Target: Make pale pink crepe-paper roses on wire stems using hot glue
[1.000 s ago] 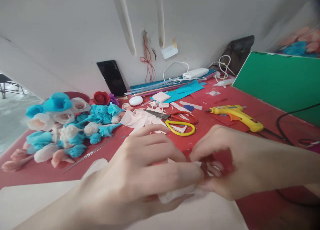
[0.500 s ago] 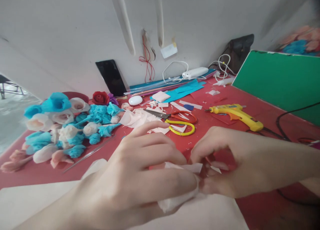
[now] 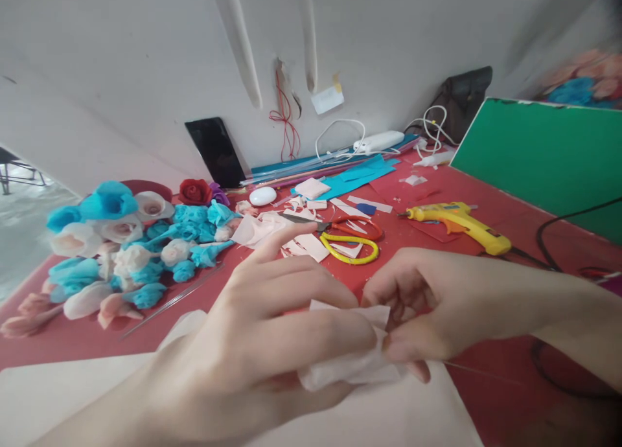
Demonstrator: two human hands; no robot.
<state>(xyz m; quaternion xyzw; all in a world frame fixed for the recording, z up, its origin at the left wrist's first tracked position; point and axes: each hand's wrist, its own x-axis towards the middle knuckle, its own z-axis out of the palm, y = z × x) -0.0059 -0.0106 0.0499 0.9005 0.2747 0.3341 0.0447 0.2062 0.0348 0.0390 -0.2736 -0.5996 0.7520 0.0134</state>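
Note:
My left hand (image 3: 286, 343) is wrapped around a pale pink-white piece of crepe paper (image 3: 347, 363), its index finger stretched out above the other fingers. At the paper's right end, my right hand (image 3: 413, 320) pinches it between thumb and fingers; the exact grip is partly hidden. A thin strand (image 3: 481, 371), thread or wire, runs rightward from below the right hand. Just beyond the hands lie scissors (image 3: 350, 246) with one red and one yellow handle. Under the hands is a large pale sheet (image 3: 427, 411).
Blue, white and pink paper flowers (image 3: 140, 252) crowd the left. Paper scraps (image 3: 306, 246) and blue strips (image 3: 364, 170) lie behind the hands. A yellow glue gun (image 3: 461, 225) with a dark cord lies right, before a green board (image 3: 544, 162). A black phone (image 3: 216, 152) leans on the wall.
My right hand has turned and its fingers have curled in at the paper's end. The held paper has shifted slightly left, and the thin strand now shows on the right.

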